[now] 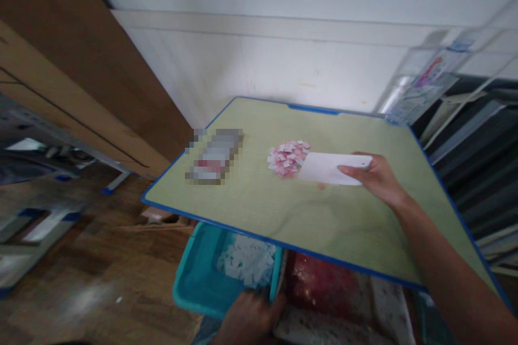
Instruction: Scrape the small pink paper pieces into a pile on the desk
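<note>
My right hand point(376, 175) is closed on one end of a flat white card point(334, 168), with the thumb on top beside a small hole. The card's far edge touches or nearly touches a heap of small pink and white pieces point(288, 159) on the pale green table point(251, 199). Below the table's front edge, my left hand point(251, 315) grips the near rim of a teal plastic basin point(196, 280); part of its fingers is hidden. Many small white pieces point(246, 259) lie inside the basin.
A pixelated flat object point(214, 156) lies on the table's left side. At the back right corner leans a clear plastic bottle point(431, 81). Under the table is a red-stained box point(324, 285). Dark folded panels point(481, 167) stand along the right, and a white wall point(263, 64) behind.
</note>
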`<state>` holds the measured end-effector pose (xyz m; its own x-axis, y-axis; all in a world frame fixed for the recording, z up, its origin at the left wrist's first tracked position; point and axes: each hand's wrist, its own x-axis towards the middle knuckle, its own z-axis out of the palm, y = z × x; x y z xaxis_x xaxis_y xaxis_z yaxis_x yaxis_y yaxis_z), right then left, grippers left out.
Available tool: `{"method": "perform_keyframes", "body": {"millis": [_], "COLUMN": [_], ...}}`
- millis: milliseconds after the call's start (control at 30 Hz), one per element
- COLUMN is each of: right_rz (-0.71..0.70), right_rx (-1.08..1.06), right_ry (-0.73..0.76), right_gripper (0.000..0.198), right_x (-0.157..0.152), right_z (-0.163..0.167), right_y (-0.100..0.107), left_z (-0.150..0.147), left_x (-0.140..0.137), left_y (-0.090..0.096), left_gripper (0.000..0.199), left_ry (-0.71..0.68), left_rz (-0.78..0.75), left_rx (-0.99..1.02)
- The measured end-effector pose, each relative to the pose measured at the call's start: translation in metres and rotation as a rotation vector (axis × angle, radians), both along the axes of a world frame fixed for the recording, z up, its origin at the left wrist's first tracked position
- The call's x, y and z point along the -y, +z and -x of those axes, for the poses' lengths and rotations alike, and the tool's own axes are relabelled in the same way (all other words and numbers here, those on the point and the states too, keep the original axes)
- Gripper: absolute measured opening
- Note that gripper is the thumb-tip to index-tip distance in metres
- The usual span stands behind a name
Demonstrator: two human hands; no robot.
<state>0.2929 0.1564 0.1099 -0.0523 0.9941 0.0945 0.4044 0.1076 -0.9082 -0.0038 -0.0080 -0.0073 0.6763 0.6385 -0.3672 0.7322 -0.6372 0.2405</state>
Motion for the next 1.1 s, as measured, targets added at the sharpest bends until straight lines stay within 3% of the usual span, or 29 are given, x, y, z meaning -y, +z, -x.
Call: {"method": "perform_keyframes", "body": {"millis": [133,333,533,733,933,1100], "right_rz": [0.051,-0.021,0.029,-0.014,0.072,0.01], "right_rx": [0.042,-0.011,0.013,-0.024,0.091,0.073], "right_ry": [0.092,-0.083,-0.008,-0.209,-0.017,-0.144], "right_gripper": [0.025,0.025,0.023,0.03,0.026,0.024], "right_x": [0.001,-0.002,-0.002,-0.002,0.001,0.006], "right_z": [-0.007,-0.005,-0.016,-0.037,-0.039,-0.051], "right_y": [0.003,-0.001,0.0,0.006,0.012,0.016], "left_z": [0.002,0.003,0.001,0.001,0.0,0.0], "left_x": [0.001,0.001,0.001,0.001,0.0,0.0], "left_y": [-0.006,-0.006,-0.002,-0.002,-0.002,-0.001], "left_gripper": [0.041,0.04,0.045,0.047,0.046,0.05], "left_ry": [0.008,0.008,-0.004,-0.002,-0.001,-0.004], "left_rz": [0.008,0.021,0.013,0.014,0.012,0.014], "left_rx": [-0.005,-0.016,-0.063,-0.054,-0.047,-0.02]}}
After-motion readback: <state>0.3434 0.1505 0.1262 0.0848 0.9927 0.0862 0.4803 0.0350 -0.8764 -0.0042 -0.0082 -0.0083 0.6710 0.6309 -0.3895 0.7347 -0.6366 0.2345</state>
